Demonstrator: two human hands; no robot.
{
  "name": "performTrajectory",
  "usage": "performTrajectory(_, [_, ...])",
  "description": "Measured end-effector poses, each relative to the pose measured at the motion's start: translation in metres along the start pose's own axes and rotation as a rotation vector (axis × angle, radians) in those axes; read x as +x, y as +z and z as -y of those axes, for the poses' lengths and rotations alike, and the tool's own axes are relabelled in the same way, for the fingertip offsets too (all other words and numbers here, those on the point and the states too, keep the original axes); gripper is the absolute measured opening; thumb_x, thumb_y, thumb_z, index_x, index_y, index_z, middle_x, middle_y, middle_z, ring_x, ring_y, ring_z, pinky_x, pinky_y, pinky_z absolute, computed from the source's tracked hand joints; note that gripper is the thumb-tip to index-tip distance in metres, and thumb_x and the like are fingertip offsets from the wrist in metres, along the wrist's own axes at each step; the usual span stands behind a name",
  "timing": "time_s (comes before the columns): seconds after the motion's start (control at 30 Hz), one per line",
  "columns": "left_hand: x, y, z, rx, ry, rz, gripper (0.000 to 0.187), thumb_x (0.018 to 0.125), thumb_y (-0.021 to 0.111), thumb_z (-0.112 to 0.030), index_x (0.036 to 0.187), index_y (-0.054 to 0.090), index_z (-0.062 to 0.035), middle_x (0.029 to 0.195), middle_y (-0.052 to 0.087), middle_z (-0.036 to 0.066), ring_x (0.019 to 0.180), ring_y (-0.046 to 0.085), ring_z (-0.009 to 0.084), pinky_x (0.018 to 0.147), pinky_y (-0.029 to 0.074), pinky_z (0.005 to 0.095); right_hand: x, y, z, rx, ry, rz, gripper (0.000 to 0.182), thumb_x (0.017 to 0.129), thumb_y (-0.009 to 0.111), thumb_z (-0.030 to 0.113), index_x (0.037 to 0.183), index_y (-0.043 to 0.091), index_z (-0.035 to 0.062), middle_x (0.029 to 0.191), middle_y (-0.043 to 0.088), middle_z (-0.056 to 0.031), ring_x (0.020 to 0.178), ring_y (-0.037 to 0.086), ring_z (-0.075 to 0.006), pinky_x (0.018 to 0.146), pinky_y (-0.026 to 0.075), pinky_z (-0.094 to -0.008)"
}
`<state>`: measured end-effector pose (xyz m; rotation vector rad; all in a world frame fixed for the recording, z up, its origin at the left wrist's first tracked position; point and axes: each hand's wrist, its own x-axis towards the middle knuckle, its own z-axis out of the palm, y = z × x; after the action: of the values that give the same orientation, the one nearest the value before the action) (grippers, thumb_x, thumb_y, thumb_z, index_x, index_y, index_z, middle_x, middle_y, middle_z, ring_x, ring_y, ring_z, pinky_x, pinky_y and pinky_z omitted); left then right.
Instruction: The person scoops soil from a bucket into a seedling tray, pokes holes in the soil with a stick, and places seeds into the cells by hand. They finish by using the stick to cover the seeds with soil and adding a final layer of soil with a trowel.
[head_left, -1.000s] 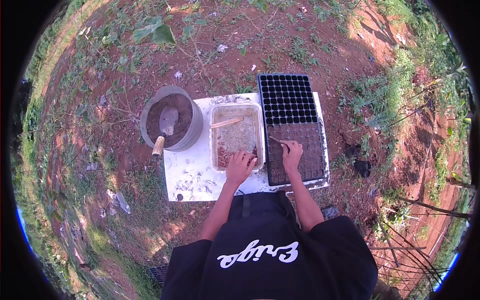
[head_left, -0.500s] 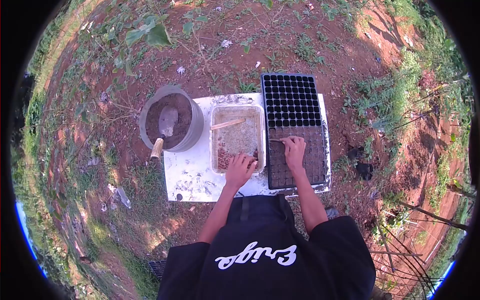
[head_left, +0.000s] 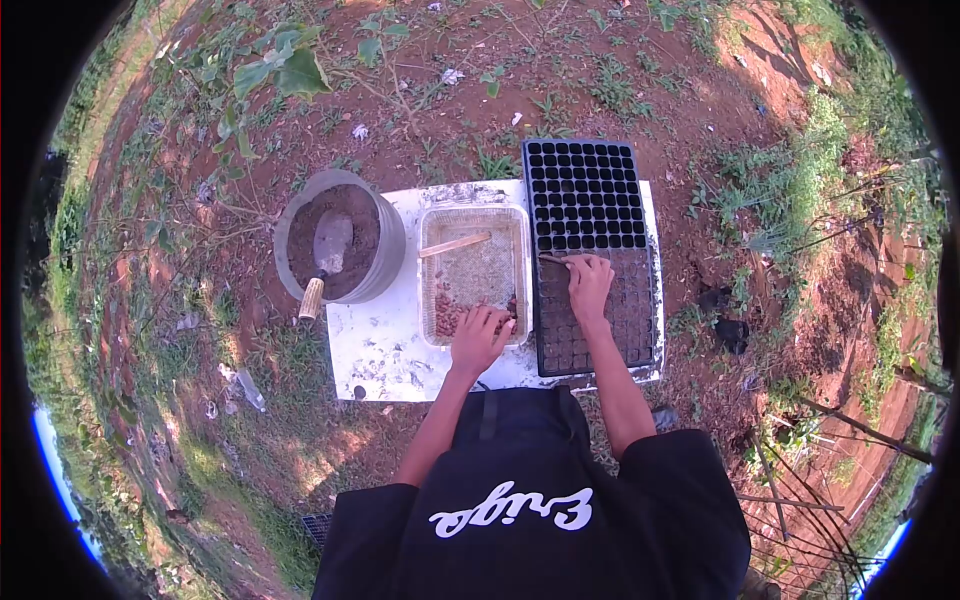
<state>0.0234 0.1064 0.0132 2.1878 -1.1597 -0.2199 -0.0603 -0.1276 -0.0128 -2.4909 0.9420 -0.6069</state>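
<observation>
My left hand (head_left: 480,338) rests in the lower part of a clear plastic tray (head_left: 428,215), its fingers bent over reddish-brown pieces (head_left: 444,312); what its fingertips hold, if anything, is hidden. My right hand (head_left: 590,284) pinches a thin brown stick (head_left: 553,259) over the black seedling tray (head_left: 541,345). The stick points left, across soil-filled cells. Cells in the tray's upper part hold no soil. A flat wooden stick (head_left: 456,246) lies across the clear tray.
Left of the trays stands a grey bucket (head_left: 380,262) of dark soil, with a wooden-handled trowel (head_left: 333,243) in it. A white board (head_left: 380,350) lies under the trays. Leafy branches (head_left: 285,70) reach in at the upper left.
My right hand has moved slightly up the seedling tray with the thin stick. My left hand has barely moved. The view has shifted a little.
</observation>
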Motion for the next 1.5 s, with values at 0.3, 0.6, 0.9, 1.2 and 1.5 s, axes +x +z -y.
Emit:
performTrajectory(0.3, [0.001,0.000,0.002,-0.001,0.017,-0.038,0.019,0.093,0.063,-0.027,0.100,0.066,-0.0089,0.098,0.062,0.006,0.098,0.058,0.0259,0.086,0.042,0.0404,-0.009,0.004,0.003,0.035,0.037,-0.034,0.019,0.091,0.063,0.011,0.104,0.074,0.0176,0.097,0.064,-0.0054,0.097,0.054,-0.0274,0.087,0.040,-0.0418])
performTrajectory(0.6, [0.000,0.001,0.002,0.005,0.030,-0.063,0.019,0.093,0.063,-0.027,0.096,0.065,-0.0087,0.096,0.062,0.005,0.096,0.058,0.0249,0.085,0.042,0.0401,-0.045,0.015,0.015,-0.006,0.234,-0.198,0.022,0.089,0.067,0.014,0.110,0.075,0.0160,0.094,0.066,-0.0084,0.089,0.060,-0.0284,0.082,0.043,-0.0416])
performTrajectory(0.9, [-0.001,-0.001,0.002,-0.006,0.013,-0.061,0.019,0.093,0.063,-0.026,0.097,0.066,-0.0085,0.098,0.062,0.006,0.098,0.059,0.0259,0.087,0.042,0.0412,-0.053,0.021,0.021,0.047,0.188,-0.140,0.022,0.089,0.068,0.015,0.109,0.075,0.0184,0.092,0.066,-0.0079,0.084,0.061,-0.0277,0.079,0.043,-0.0414])
performTrajectory(1.2, [0.000,0.000,0.001,-0.009,0.029,-0.080,0.018,0.093,0.063,-0.026,0.094,0.066,-0.0080,0.095,0.062,0.006,0.096,0.058,0.0261,0.086,0.042,0.0409,-0.047,0.010,0.017,0.026,0.068,-0.088,0.024,0.088,0.067,0.010,0.107,0.076,0.0197,0.095,0.064,-0.0059,0.090,0.057,-0.0267,0.082,0.041,-0.0421])
performTrajectory(1.5, [0.000,-0.001,0.000,-0.016,0.025,-0.085,0.018,0.093,0.062,-0.026,0.094,0.066,-0.0082,0.094,0.062,0.006,0.095,0.059,0.0259,0.085,0.042,0.0407,-0.018,0.003,0.020,-0.055,0.033,-0.031,0.024,0.086,0.067,0.008,0.105,0.077,0.0198,0.095,0.063,-0.0045,0.092,0.054,-0.0270,0.083,0.040,-0.0410])
